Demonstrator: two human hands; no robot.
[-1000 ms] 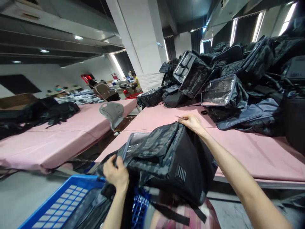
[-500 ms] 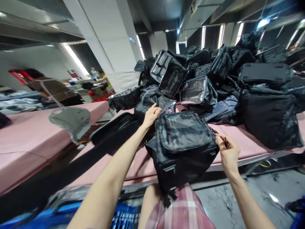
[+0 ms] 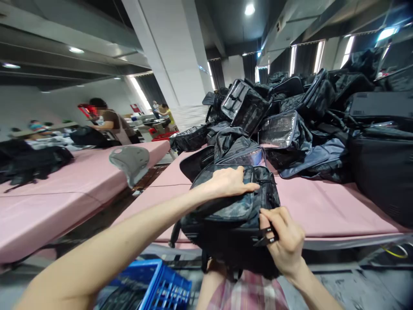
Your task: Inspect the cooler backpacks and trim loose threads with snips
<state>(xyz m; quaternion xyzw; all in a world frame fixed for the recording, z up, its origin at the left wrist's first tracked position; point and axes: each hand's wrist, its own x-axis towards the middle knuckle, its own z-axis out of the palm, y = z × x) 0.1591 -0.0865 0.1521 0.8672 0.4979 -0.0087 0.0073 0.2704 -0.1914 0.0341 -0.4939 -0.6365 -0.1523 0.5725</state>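
Observation:
A black camouflage backpack [image 3: 232, 219] rests on my lap against the edge of the pink table [image 3: 322, 211]. My left hand [image 3: 230, 181] lies flat on its top pocket, fingers stretched out and pressing the fabric. My right hand [image 3: 284, 241] is closed at the bag's right side, pinching a small dark tool like thread snips [image 3: 266, 236] against the seam.
A big heap of dark backpacks [image 3: 306, 116] covers the back and right of the pink table. A blue plastic crate [image 3: 155, 286] stands low at the left of my knees. A grey chair back [image 3: 129, 161] stands in the aisle. Other people work at a far table [image 3: 109, 122].
The backpack has turned and come lower onto my lap. My left hand moved from its far edge to lie flat on top. My right hand came in to the bag's side.

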